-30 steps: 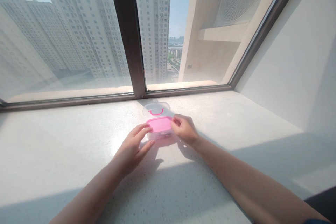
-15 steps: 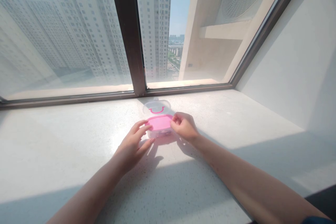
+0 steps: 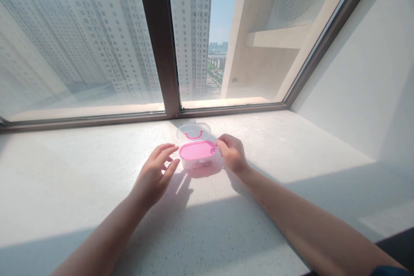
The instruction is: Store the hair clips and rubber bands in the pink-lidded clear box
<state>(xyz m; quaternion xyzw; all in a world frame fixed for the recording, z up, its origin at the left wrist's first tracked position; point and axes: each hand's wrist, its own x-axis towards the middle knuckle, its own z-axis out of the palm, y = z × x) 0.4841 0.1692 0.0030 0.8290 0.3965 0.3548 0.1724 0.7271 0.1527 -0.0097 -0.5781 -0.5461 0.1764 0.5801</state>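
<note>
A small oval clear plastic box (image 3: 194, 164) sits on the white sill, with a pink tray (image 3: 196, 150) across its top. Its clear lid (image 3: 181, 131) with a pink handle lies folded back behind it. My left hand (image 3: 158, 170) is open, fingers spread just left of the box and apart from it. Thin small rings (image 3: 174, 155) show by its fingertips. My right hand (image 3: 232, 153) has thumb and forefinger pinched at the tray's right rim. A small dark ring-like shape (image 3: 212, 151) is on the tray's right end; I cannot tell whether it is loose or printed.
The speckled white sill (image 3: 80, 172) runs up to a dark window frame (image 3: 171, 95) close behind the lid. A white wall (image 3: 355, 73) stands on the right. Sunlight and shadows fall across the sill.
My left hand has drawn back left from the tray's edge. My right hand has shifted slightly right, uncovering the tray's right end and the dark ring-like shape there.
</note>
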